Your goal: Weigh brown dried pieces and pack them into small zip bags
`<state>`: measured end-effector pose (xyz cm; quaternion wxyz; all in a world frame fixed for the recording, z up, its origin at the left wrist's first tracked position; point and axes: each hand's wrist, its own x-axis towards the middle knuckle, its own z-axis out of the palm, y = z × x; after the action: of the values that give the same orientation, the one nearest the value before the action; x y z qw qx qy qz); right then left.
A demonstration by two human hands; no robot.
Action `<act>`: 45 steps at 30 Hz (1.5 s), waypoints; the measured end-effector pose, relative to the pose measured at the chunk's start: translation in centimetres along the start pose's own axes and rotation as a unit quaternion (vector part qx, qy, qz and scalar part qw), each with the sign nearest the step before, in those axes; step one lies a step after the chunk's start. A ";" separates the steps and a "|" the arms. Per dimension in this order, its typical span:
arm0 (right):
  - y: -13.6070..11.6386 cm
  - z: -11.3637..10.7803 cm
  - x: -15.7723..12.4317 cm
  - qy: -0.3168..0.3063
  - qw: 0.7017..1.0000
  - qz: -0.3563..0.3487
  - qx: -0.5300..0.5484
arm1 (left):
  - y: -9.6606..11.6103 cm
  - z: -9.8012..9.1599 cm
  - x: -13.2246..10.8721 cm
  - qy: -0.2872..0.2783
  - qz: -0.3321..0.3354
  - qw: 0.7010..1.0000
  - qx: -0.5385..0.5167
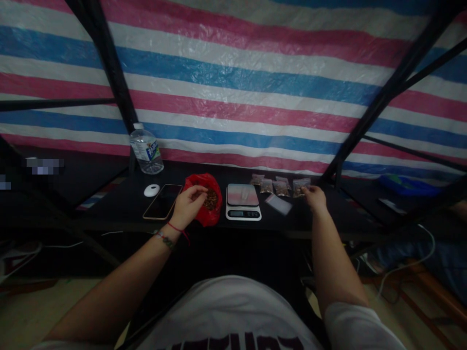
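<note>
My left hand (188, 204) reaches into a red plastic bag (204, 194) of small brown pieces, its fingers curled in a pinch over the contents. My right hand (314, 198) is closed on a small clear filled pouch (301, 186) at the right end of a row of similar filled pouches (272, 185). A white digital kitchen scale (242, 201) stands between the two hands. An empty clear pouch (279, 204) lies flat just right of the scale.
A phone (162, 201) lies face up left of the red bag, with a small white round object (152, 190) beside it. A water bottle (146, 149) stands at the back left. Black metal frame bars and a striped tarp close off the back.
</note>
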<state>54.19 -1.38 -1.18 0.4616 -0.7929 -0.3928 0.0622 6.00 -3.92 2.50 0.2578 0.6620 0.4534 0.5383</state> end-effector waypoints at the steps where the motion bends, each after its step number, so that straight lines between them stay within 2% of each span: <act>1: 0.6 0.0 0.3 0.010 1.000 0.005 -0.022 | -0.1 -0.1 0.1 -0.001 -0.001 1.000 0.006; 8: 1.6 0.2 0.7 0.037 0.997 0.006 -0.067 | -0.4 -0.1 0.1 -0.001 -0.006 0.999 0.043; 13: 0.0 0.1 -0.5 0.041 0.988 0.011 -0.150 | -1.7 -0.3 0.4 -0.006 0.003 0.995 0.097; 16: -2.6 0.7 -1.7 0.042 0.990 -0.061 -0.122 | -2.4 -0.5 0.6 -0.040 0.017 0.989 0.142; 18: -4.7 1.6 -2.9 -0.006 0.988 -0.129 -0.082 | -2.6 -0.5 0.7 -0.074 0.035 0.980 0.181; 21: -7.7 3.3 -5.3 -0.082 0.970 -0.225 -0.049 | -3.0 -0.6 0.7 -0.134 0.069 0.958 0.245; 24: -9.5 4.4 -7.2 -0.130 0.943 -0.290 -0.098 | -3.2 -0.8 0.8 -0.180 0.086 0.931 0.305; 26: -9.7 4.4 -7.7 -0.154 0.931 -0.284 -0.170 | -3.4 -0.9 0.9 -0.199 0.087 0.918 0.332; 29: -9.0 4.0 -7.7 -0.236 0.904 -0.226 -0.275 | -3.3 -0.9 0.9 -0.196 0.081 0.915 0.344; 31: -8.3 3.8 -7.5 -0.290 0.883 -0.204 -0.306 | -3.2 -0.9 1.0 -0.182 0.079 0.919 0.340; 33: -7.9 3.8 -7.4 -0.318 0.871 -0.205 -0.315 | -3.0 -0.9 0.9 -0.169 0.082 0.924 0.333; 37: -8.0 3.9 -7.3 -0.322 0.862 -0.210 -0.331 | -2.5 -0.9 0.7 -0.151 0.084 0.932 0.320; 45: -7.9 3.7 -7.1 -0.327 0.849 -0.220 -0.353 | -2.4 -0.8 0.5 -0.153 0.074 0.936 0.308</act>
<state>43.19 -1.61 1.06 -0.0022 -0.7291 -0.6806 0.0717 4.50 -2.48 0.96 0.0676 0.8148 0.5020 0.2820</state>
